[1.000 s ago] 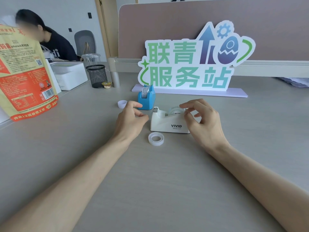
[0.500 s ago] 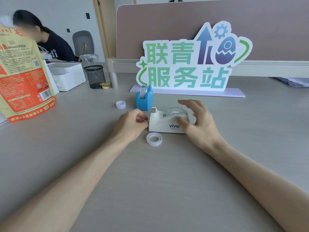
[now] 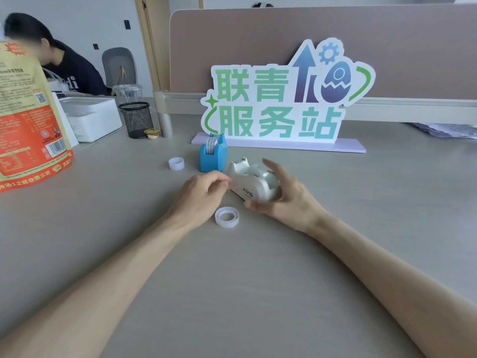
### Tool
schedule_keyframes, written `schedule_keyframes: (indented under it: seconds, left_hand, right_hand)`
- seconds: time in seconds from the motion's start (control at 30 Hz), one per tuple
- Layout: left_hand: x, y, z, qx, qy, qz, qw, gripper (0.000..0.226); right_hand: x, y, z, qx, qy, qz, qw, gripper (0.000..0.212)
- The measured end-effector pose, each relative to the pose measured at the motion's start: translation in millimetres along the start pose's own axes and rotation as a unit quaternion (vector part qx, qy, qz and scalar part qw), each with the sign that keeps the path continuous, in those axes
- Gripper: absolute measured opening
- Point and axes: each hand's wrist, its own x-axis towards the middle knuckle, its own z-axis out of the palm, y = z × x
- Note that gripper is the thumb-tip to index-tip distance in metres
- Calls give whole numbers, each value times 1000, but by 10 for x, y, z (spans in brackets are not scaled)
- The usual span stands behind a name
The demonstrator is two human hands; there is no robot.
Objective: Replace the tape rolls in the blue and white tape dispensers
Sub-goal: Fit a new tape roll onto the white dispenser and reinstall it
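Note:
The white tape dispenser [image 3: 249, 187] marked VIVID sits mid-table, turned so its cutter end points away and left, with a clear roll [image 3: 260, 171] in its cradle. My right hand [image 3: 291, 200] grips its rear, fingers over the roll and thumb at the base. My left hand [image 3: 201, 195] has curled fingers, tips pinched together at the dispenser's front end; I cannot tell if they hold anything. A white tape ring [image 3: 227, 217] lies flat between my hands. The blue dispenser [image 3: 215, 157] stands behind with a roll in it. A small white ring [image 3: 176, 163] lies to its left.
A standing sign [image 3: 278, 99] on a lilac base is behind the dispensers. An orange snack bag [image 3: 28, 120] stands at the left edge. A black mesh cup [image 3: 136, 119] and a white box [image 3: 90, 117] are back left, near a seated person [image 3: 64, 71].
My right hand closed round the white dispenser's rear and swung it, so its printed side now faces left. My left hand stayed curled at the front end.

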Motion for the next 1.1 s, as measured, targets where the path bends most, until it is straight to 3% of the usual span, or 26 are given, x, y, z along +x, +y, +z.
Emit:
schedule_keyframes:
  seconds: [0.13, 0.27, 0.33, 0.63, 1.1]
  left_hand:
    - [11, -33, -18, -17, -44, -9, 999, 33]
    - [42, -98, -4, -38, -103, -14, 994, 52]
    - [74, -108, 19, -41, -112, -13, 993, 57]
    - [380, -129, 118, -40, -107, 12, 993, 25]
    - [815, -270, 312, 17, -29, 14, 999, 22]
  right_hand:
    - [2, 54, -51, 34, -29, -14, 999, 102]
    - [81, 97, 15, -43, -23, -15, 999, 69]
    - [127, 119, 69, -102, -19, -19, 994, 66]
    - [476, 102, 148, -173, -4, 27, 985, 76]
    - [872, 108, 229, -190, 6, 60, 980, 77]
